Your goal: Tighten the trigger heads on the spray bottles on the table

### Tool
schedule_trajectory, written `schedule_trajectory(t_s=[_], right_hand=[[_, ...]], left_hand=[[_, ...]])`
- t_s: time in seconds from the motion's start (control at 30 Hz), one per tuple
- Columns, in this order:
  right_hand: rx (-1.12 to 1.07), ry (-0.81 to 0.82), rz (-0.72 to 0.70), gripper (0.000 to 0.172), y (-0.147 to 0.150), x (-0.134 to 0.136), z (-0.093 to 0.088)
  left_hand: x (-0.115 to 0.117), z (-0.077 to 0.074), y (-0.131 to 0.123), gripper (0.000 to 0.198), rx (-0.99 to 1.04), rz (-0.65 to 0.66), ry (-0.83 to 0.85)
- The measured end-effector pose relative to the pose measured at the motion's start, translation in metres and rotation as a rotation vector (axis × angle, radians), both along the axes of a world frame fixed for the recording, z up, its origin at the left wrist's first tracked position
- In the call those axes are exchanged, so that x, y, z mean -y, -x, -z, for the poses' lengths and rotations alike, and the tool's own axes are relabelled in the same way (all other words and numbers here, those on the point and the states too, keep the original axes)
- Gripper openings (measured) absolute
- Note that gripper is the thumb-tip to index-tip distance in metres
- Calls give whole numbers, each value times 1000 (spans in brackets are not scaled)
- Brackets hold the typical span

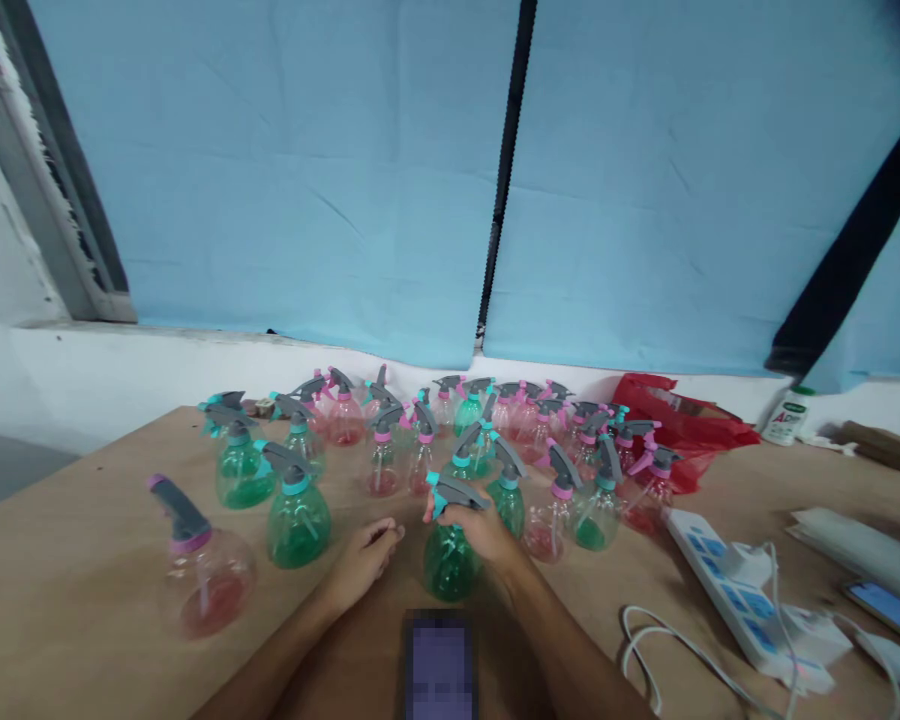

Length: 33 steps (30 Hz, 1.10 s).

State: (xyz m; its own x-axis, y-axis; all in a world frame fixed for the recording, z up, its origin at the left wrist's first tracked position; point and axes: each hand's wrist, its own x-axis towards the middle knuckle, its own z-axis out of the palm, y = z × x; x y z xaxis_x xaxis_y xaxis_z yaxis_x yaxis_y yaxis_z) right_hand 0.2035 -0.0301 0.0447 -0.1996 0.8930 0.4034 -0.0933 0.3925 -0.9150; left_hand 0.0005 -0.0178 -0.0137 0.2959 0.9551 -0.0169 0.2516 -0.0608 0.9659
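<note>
My right hand [482, 527] is wrapped round the neck of a green spray bottle [448, 560] with a grey trigger head, which stands upright on the wooden table [82, 560] right in front of me. My left hand [365, 560] rests on the table just left of that bottle, fingers curled loosely, holding nothing I can make out. A second green spray bottle [297, 515] stands left of my left hand. Farther left is a pink spray bottle [206, 575].
Several green and pink spray bottles [487, 430] crowd the table's middle and back. A red plastic bag [682, 420] lies behind them. At right are a white power strip [727, 585] with cables, a phone [889, 610] and a white bottle [789, 415]. Blue cloth covers the wall.
</note>
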Motion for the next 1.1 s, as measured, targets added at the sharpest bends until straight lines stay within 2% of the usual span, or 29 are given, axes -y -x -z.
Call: schedule_trajectory(t_s=[0.2, 0.37, 0.5, 0.67, 0.83, 0.9, 0.97, 1.03, 1.1], right_hand=[[19, -33, 14, 22, 0, 0, -2], [-17, 0, 37, 20, 1, 3, -3], [19, -51, 63, 20, 0, 1, -1], [-47, -33, 36, 21, 4, -1, 1], [-56, -51, 104, 14, 7, -3, 7], [-44, -95, 151, 11, 7, -2, 12], [-58, -140, 246, 17, 8, 2, 18], [-92, -206, 351, 23, 10, 6, 25], [-131, -275, 387, 21, 13, 10, 30]], left_hand=[[-4, 8, 4, 52, -23, 23, -19], [0, 0, 2, 51, -79, 47, -59], [5, -6, 1, 51, -112, 80, -80], [7, -9, 1, 50, -126, 134, -87], [10, -12, 1, 47, -123, 156, -87], [14, -14, 1, 41, -108, 156, -143], [19, -16, 0, 36, -113, 158, -234], [24, -18, 0, 40, -153, 197, -346], [29, -20, 1, 53, -203, 240, -478]])
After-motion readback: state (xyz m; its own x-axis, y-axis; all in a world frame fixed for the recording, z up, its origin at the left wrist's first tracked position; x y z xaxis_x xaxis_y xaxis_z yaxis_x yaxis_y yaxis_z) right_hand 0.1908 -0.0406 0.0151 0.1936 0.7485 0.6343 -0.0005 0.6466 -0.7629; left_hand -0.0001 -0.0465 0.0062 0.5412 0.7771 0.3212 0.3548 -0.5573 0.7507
